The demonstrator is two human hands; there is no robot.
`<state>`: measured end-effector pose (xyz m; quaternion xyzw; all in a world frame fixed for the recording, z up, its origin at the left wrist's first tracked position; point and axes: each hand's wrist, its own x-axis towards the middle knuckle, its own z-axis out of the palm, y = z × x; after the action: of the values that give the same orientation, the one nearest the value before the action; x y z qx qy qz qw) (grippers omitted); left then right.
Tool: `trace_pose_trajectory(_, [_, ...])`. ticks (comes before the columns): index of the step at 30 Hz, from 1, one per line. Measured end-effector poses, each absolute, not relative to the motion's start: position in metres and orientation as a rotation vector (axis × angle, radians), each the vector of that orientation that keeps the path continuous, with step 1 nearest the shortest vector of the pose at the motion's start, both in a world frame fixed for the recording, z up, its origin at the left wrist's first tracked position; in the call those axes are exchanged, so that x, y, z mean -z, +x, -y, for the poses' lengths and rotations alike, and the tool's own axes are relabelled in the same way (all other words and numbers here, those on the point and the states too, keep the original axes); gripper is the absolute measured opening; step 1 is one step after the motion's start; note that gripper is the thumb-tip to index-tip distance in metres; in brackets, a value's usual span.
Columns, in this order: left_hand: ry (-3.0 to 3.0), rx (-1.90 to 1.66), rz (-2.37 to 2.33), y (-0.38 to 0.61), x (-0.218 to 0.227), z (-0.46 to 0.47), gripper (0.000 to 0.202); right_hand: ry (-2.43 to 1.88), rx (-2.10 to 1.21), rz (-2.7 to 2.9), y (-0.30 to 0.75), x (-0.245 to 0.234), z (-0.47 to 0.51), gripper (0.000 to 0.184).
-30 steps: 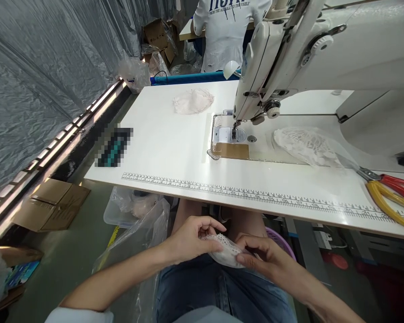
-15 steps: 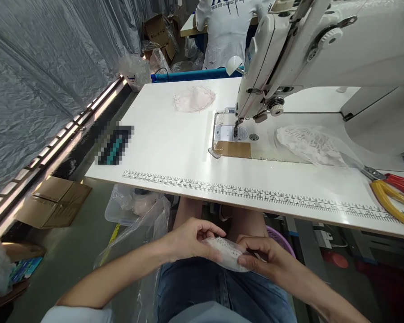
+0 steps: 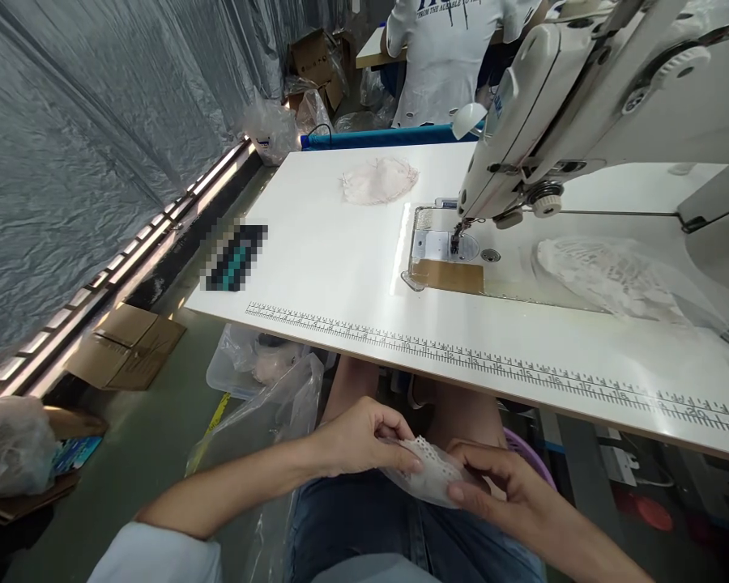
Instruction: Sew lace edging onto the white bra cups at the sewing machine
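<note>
Above my lap, in front of the table edge, a small piece of white lace fabric (image 3: pixel 431 470) with a scalloped, holed border is held between both hands. My left hand (image 3: pixel 373 441) pinches its left end between thumb and fingers. At the right end, my right hand (image 3: pixel 492 478) grips it with the thumb on the near side. The fabric looks sheer and folded or curved; its underside is hidden. On the white sewing table (image 3: pixel 328 259) lie a pale pink fabric piece (image 3: pixel 380 180) at the back and a white lace piece (image 3: pixel 607 271) to the right of the needle.
A sewing machine (image 3: pixel 522 129) stands at the right, its presser foot (image 3: pixel 455 241) over the plate. A printed ruler (image 3: pixel 462 352) runs along the front edge. A plastic bin (image 3: pixel 231 372) sits below left, near a cardboard box (image 3: pixel 125 348). Another person (image 3: pixel 441 73) sits beyond.
The camera view has shifted left, so the table and machine appear farther right. Both hands still hold the lace fabric, now tilted slightly, with more of its scalloped border showing.
</note>
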<state>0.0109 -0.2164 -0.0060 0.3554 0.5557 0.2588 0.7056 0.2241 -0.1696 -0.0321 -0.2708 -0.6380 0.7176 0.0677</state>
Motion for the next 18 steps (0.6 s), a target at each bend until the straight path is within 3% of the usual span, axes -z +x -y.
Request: trace_pose_trajectory(18, [0.552, -0.533, -1.231, 0.007, 0.004, 0.211, 0.042, -0.811, -2.309, 1.838, 0.230, 0.023, 0.158, 0.037])
